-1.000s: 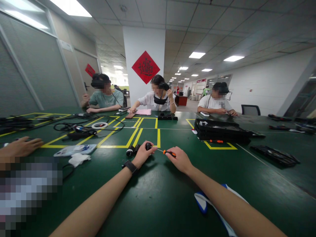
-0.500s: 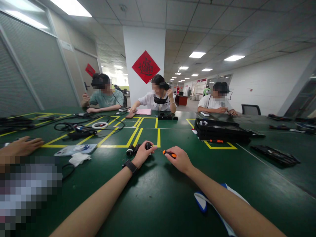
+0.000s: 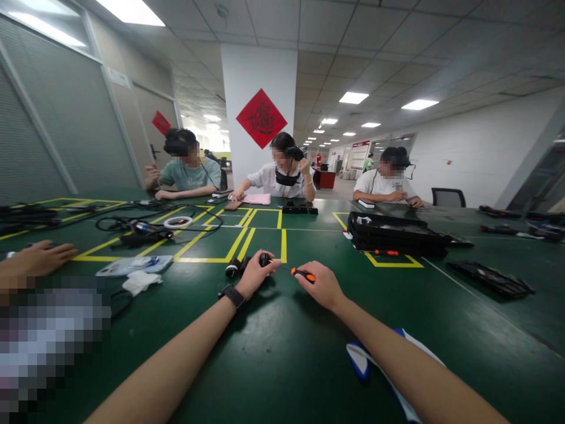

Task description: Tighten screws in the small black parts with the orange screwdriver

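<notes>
In my right hand [image 3: 321, 285] is a screwdriver [image 3: 303, 274] with an orange and black handle, its thin shaft pointing left. My left hand [image 3: 256, 274], a dark band on its wrist, is closed on a small black device [image 3: 265, 259] with rounded ends. The shaft's tip is close to my left fingertips; whether it touches the device I cannot tell. Another black rounded part with a white ring [image 3: 232, 268] shows just left of my left hand. It may belong to the same device, as the hand hides the middle.
Black trays [image 3: 397, 231] are stacked at right, an orange screwdriver [image 3: 386, 252] before them. A black frame [image 3: 491, 279] lies farther right. Cables [image 3: 141, 227], a plastic packet [image 3: 135, 265] and tissue [image 3: 142, 282] lie left, near another person's hand [image 3: 46, 257]. Three people sit opposite.
</notes>
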A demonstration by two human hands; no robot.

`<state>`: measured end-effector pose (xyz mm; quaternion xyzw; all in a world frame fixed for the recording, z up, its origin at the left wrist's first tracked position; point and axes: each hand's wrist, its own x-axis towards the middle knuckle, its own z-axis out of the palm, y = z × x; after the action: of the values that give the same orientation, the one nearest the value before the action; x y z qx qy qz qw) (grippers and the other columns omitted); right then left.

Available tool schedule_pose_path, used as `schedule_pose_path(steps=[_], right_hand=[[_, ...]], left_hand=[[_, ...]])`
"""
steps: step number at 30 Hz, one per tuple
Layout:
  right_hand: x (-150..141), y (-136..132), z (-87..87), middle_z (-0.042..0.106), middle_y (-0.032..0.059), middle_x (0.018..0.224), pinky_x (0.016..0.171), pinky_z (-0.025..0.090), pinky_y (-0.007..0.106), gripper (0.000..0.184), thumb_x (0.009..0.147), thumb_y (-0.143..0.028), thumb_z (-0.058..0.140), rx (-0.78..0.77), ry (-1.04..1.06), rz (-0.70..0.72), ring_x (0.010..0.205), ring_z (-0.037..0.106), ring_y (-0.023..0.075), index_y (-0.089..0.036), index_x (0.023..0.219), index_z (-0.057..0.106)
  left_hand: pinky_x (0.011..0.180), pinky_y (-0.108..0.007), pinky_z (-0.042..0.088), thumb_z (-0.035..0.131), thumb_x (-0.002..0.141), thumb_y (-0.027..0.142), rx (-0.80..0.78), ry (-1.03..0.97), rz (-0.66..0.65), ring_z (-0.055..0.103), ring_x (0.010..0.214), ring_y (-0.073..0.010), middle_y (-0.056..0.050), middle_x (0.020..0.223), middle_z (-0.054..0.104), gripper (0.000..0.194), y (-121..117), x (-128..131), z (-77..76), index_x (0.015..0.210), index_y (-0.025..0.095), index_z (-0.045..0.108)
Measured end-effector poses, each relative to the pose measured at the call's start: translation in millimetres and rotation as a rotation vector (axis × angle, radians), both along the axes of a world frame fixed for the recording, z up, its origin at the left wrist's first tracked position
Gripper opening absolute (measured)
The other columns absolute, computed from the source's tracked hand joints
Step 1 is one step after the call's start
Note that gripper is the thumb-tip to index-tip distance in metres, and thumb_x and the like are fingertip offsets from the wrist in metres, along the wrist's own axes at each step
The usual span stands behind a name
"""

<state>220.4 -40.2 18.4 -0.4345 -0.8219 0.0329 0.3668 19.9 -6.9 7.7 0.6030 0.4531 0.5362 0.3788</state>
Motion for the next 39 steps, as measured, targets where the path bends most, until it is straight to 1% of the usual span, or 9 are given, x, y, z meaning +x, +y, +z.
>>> schedule_pose_path(steps=[3, 7, 10, 12, 16, 18, 25, 32, 39], right_hand=[[0.0, -0.7, 1.0, 0.062, 0.0044, 0.086, 0.076, 0.041, 0.028, 0.019, 0.082, -0.031, 0.048, -0.001, 0.002, 0.006, 0.083, 0.054, 0.0161, -0.02, 0.09, 0.062], [0.8, -0.2, 1.5, 0.061, 0.0038, 0.088, 0.076, 0.042, 0.028, 0.018, 0.081, -0.029, 0.05, -0.011, 0.032, 0.05, 0.082, 0.055, 0.0153, -0.02, 0.092, 0.061], [0.9, 1.1, 1.0, 0.06, 0.0038, 0.091, 0.076, 0.042, 0.028, 0.022, 0.078, -0.028, 0.054, -0.021, 0.054, 0.068, 0.082, 0.055, 0.015, -0.021, 0.098, 0.06], [0.7, 2.0, 0.3, 0.06, 0.0042, 0.093, 0.076, 0.042, 0.028, 0.025, 0.078, -0.03, 0.054, -0.029, 0.055, 0.05, 0.083, 0.055, 0.0154, -0.021, 0.101, 0.059], [0.7, 3.6, -1.2, 0.062, 0.0047, 0.087, 0.074, 0.041, 0.028, 0.022, 0.083, -0.031, 0.046, -0.061, 0.0, 0.012, 0.082, 0.054, 0.0158, -0.019, 0.093, 0.062], [1.1, 4.0, -1.7, 0.062, 0.0044, 0.083, 0.074, 0.041, 0.028, 0.02, 0.083, -0.03, 0.047, -0.052, -0.025, 0.018, 0.082, 0.053, 0.0162, -0.019, 0.089, 0.062], [0.9, 1.8, -0.4, 0.061, 0.0042, 0.087, 0.075, 0.041, 0.028, 0.016, 0.079, -0.027, 0.051, 0.015, 0.003, 0.027, 0.082, 0.053, 0.016, -0.019, 0.089, 0.06], [0.8, -0.7, 1.3, 0.062, 0.0035, 0.085, 0.073, 0.041, 0.026, 0.014, 0.078, -0.025, 0.051, 0.026, 0.016, 0.032, 0.079, 0.055, 0.0151, -0.019, 0.087, 0.06], [1.6, 1.2, 0.5, 0.061, 0.0036, 0.086, 0.073, 0.042, 0.025, 0.016, 0.077, -0.025, 0.052, 0.003, 0.031, 0.051, 0.079, 0.055, 0.0148, -0.019, 0.089, 0.061]], left_hand=[[0.056, -0.022, 0.043, 0.065, 0.061, 0.045, 0.01, 0.001, -0.006, 0.058, 0.059, -0.0113, 0.001, 0.071, 0.058, 0.042, 1.1, -0.5, -1.7, 0.088, 0.017, 0.052], [0.054, -0.021, 0.042, 0.064, 0.062, 0.045, 0.022, 0.014, -0.027, 0.057, 0.059, -0.0113, 0.001, 0.069, 0.057, 0.04, 1.8, -0.7, -2.8, 0.087, 0.017, 0.053], [0.055, -0.021, 0.042, 0.064, 0.062, 0.046, 0.033, 0.024, -0.025, 0.056, 0.058, -0.011, 0.002, 0.068, 0.057, 0.038, 1.6, -0.2, -1.9, 0.085, 0.017, 0.053], [0.055, -0.022, 0.042, 0.064, 0.062, 0.046, 0.045, 0.032, -0.016, 0.056, 0.058, -0.011, 0.002, 0.068, 0.057, 0.037, 1.6, 0.0, -1.5, 0.084, 0.017, 0.053], [0.056, -0.022, 0.042, 0.064, 0.062, 0.045, 0.066, 0.046, 0.005, 0.057, 0.06, -0.0114, 0.002, 0.068, 0.057, 0.036, 2.5, -0.3, -2.1, 0.083, 0.018, 0.053], [0.057, -0.022, 0.042, 0.064, 0.063, 0.044, 0.071, 0.048, 0.012, 0.057, 0.06, -0.0115, 0.002, 0.069, 0.057, 0.035, 2.8, -0.4, -2.4, 0.083, 0.018, 0.053], [0.055, -0.021, 0.042, 0.064, 0.062, 0.045, 0.025, 0.024, -0.021, 0.057, 0.06, -0.0109, 0.002, 0.07, 0.057, 0.037, -0.3, -0.2, 0.4, 0.083, 0.017, 0.054], [0.055, -0.021, 0.042, 0.064, 0.062, 0.045, 0.02, 0.025, -0.037, 0.057, 0.059, -0.0108, 0.001, 0.068, 0.057, 0.037, -2.4, -0.9, 2.7, 0.082, 0.016, 0.055], [0.054, -0.02, 0.041, 0.065, 0.062, 0.045, 0.025, 0.029, -0.045, 0.056, 0.058, -0.0105, 0.002, 0.066, 0.056, 0.037, -0.5, -1.0, 0.7, 0.083, 0.016, 0.054]])
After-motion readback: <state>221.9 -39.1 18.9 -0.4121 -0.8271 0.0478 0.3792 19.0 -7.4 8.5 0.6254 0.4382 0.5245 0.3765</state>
